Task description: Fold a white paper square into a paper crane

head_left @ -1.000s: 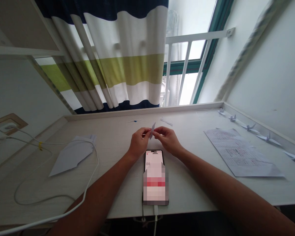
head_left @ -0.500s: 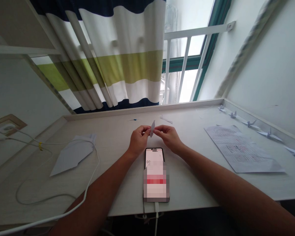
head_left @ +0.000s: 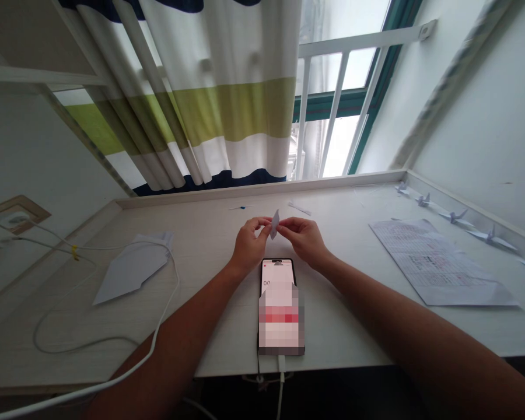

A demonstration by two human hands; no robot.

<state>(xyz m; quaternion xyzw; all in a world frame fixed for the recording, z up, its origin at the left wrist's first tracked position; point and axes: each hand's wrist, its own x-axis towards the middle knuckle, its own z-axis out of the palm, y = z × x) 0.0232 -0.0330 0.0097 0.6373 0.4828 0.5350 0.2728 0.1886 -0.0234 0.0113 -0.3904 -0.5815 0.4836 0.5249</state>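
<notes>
Between my two hands a small piece of folded white paper (head_left: 275, 224) stands upright above the desk, narrow and pointed at its top. My left hand (head_left: 250, 242) pinches it from the left with thumb and fingertips. From the other side, the fingertips of my right hand (head_left: 305, 239) are closed on its edge. The finer folds are too small to make out. Just below the hands lies a phone (head_left: 282, 291) with its screen lit and partly blurred, a white cable plugged into its lower end.
Several folded paper cranes (head_left: 455, 217) line the desk's right edge. Printed sheets (head_left: 437, 262) lie near them, and white paper (head_left: 133, 268) lies at left. A white cable (head_left: 175, 291) loops over my left forearm. Behind the hands are a paper strip (head_left: 300, 208) and a small blue-marked item (head_left: 242, 207).
The camera view has shifted slightly, so everything sits a little higher and mostly further right. Both hands keep their pinch on the folded paper, with little visible change.
</notes>
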